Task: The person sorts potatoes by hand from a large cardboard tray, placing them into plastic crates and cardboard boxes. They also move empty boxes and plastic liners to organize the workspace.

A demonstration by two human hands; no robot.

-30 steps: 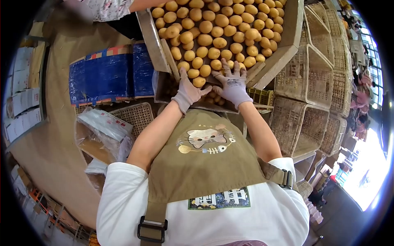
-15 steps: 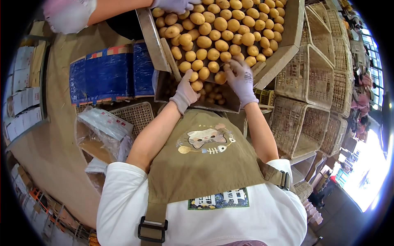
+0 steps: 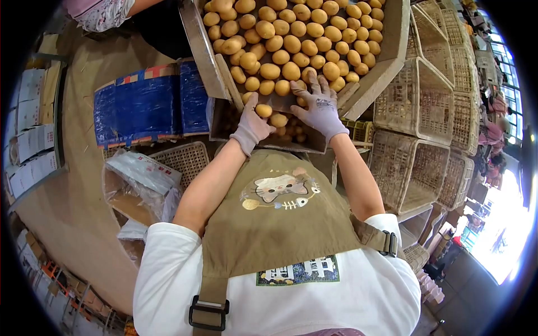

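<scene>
A big sloping tray [image 3: 392, 50] holds several round yellow-brown fruits [image 3: 291, 45]. My left hand [image 3: 250, 124], in a pale glove, curls around one fruit [image 3: 263, 110] at the tray's lower lip. My right hand [image 3: 321, 107], also gloved, lies with fingers spread against the lowest fruits at that lip. Below both hands a box [image 3: 221, 120] contains more of the fruits [image 3: 288, 131]. My arms and a brown apron with a cat print [image 3: 280, 190] fill the lower middle.
Stacked woven baskets [image 3: 431, 101] stand to the right. A blue wrapped carton [image 3: 145, 103] and a flat basket [image 3: 185, 159] with plastic bags [image 3: 140, 171] lie to the left. Another person's sleeve [image 3: 101, 12] shows at the top left.
My hands have drawn fruits down off the tray's lip toward the box. The other person's gloved hand has left the top of the tray.
</scene>
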